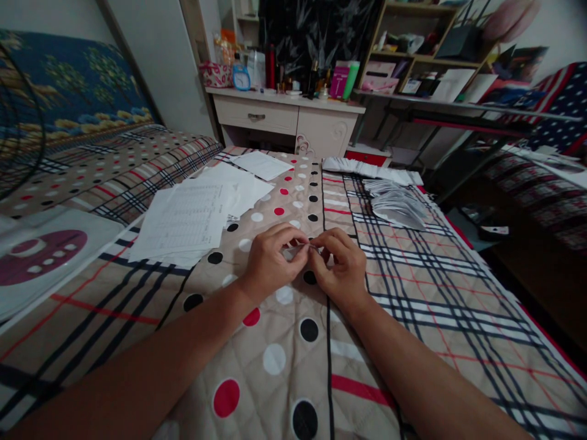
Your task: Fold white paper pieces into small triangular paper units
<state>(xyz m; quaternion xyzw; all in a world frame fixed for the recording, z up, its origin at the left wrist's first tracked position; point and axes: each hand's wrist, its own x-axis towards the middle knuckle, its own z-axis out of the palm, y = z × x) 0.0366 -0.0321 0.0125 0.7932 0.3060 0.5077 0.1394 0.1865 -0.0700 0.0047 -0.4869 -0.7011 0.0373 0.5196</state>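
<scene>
My left hand [271, 261] and my right hand [340, 269] rest side by side on the quilted bedspread [293, 360], fingertips meeting. Both are pinched closed on a small pale piece [306, 247] held between them; it is too small to name. A stack of printed paper sheets [188, 220] lies just beyond my left hand. A fanned pile of small white folded papers [398, 205] lies beyond my right hand.
More white sheets [260, 164] lie further up the bed. A white dresser [284, 119] crowded with bottles and a blue clock stands behind it. Shelves [413, 61] and a desk are at the back right. The bed's right edge drops to a dark floor [527, 269].
</scene>
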